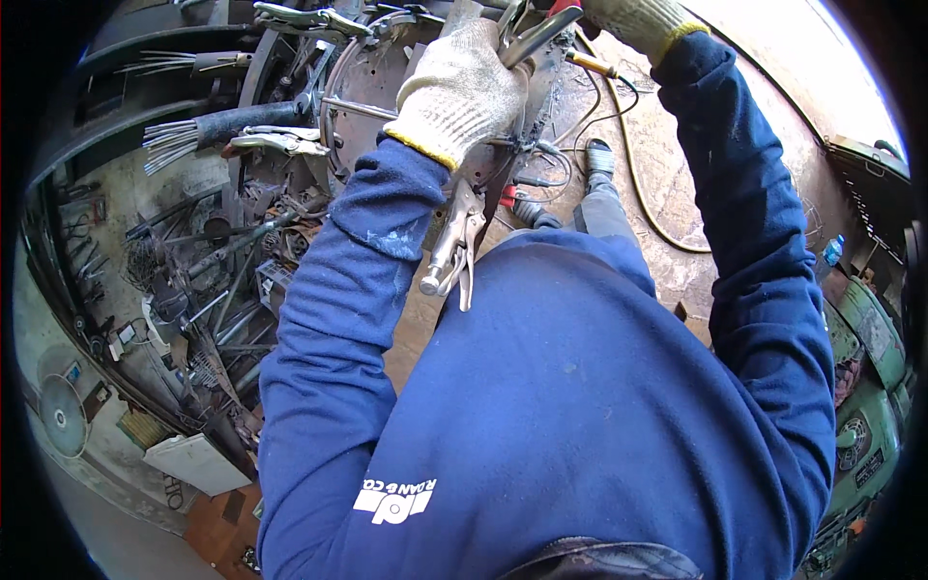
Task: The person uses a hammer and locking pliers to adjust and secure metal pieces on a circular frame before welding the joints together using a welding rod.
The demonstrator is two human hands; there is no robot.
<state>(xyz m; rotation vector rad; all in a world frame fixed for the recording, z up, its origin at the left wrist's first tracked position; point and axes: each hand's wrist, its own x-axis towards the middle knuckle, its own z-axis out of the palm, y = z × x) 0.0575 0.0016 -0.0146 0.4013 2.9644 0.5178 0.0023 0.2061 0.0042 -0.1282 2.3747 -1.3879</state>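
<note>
While the left hand (462, 92) bends over the plate (375, 79), pliers (541, 37) show between it and the right hand (638, 23) at the far side; I can't tell whether either one grips them.

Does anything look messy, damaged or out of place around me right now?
Yes. On the left, metal scraps lie in a jumbled heap, pieces pointing every way. Your left sleeve has a whitish patch against the blue; smear or wear, I can't tell.
</note>
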